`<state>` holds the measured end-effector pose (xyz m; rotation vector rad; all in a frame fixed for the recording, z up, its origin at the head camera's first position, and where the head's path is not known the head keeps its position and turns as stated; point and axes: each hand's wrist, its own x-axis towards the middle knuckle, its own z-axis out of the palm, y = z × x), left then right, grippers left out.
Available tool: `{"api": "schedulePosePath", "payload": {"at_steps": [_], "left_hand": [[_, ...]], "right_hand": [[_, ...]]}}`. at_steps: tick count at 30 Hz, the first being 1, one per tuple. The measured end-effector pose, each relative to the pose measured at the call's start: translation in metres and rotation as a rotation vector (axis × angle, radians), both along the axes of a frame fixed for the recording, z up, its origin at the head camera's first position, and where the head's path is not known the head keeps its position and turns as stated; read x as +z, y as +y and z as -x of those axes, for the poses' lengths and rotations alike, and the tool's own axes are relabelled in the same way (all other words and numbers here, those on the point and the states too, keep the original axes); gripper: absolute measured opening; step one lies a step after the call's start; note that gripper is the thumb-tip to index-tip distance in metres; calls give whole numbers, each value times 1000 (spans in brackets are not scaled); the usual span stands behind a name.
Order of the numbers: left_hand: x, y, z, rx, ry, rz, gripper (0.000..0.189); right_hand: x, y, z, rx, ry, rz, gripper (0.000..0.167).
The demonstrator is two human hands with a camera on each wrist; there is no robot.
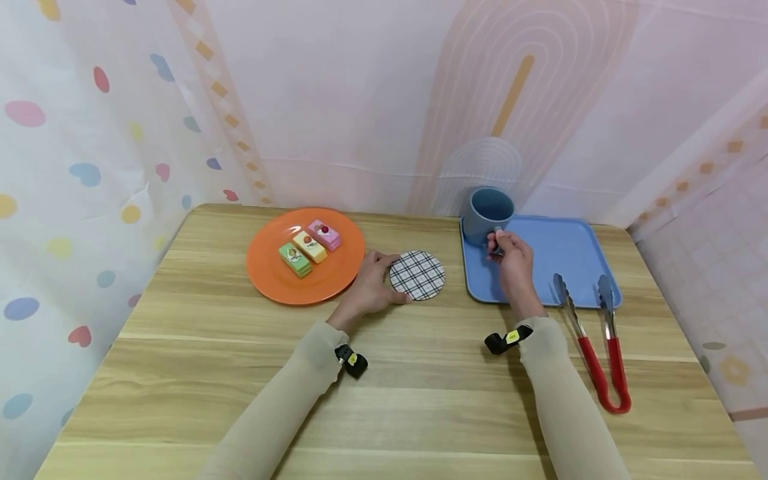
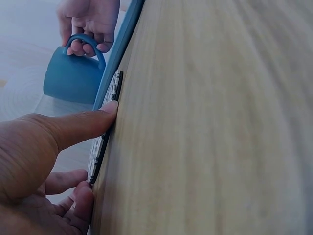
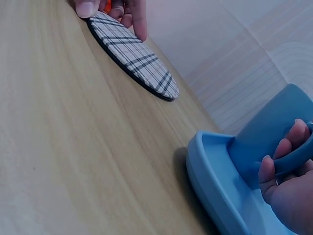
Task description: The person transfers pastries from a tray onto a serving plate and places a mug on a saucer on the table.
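My left hand [image 1: 373,288] holds a round plaid coaster [image 1: 418,275] by its left edge, thumb on the near side and fingers on the far side. The coaster lies at the table's middle, and its thin black rim shows in the left wrist view. My right hand [image 1: 513,261] grips the handle of a blue-grey mug [image 1: 478,223]. Upright, the mug is over the left back corner of a blue tray [image 1: 549,257]. In the right wrist view its base [image 3: 247,159] appears to meet the tray's floor, with fingers [image 3: 283,149] curled through the handle.
An orange plate [image 1: 273,280] left of the coaster bears green, yellow and pink toy cake slices [image 1: 310,246]. Tongs with red handles [image 1: 618,373] lean with their tips on the tray's near right edge. A patterned curtain [image 1: 360,100] hangs behind the wooden table [image 1: 414,400].
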<state>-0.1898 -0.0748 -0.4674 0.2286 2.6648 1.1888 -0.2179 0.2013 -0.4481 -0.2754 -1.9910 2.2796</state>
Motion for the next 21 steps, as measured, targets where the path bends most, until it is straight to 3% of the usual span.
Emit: {"api": "schedulePosePath", "payload": {"at_steps": [15,21], "left_hand": [[0,1,-1,9,-6,4,91],[0,1,0,9,-6,0,92]], "right_hand": [[6,1,-4,-48,-4,46,26],[9,3,-8,-32,16,58,24]]}}
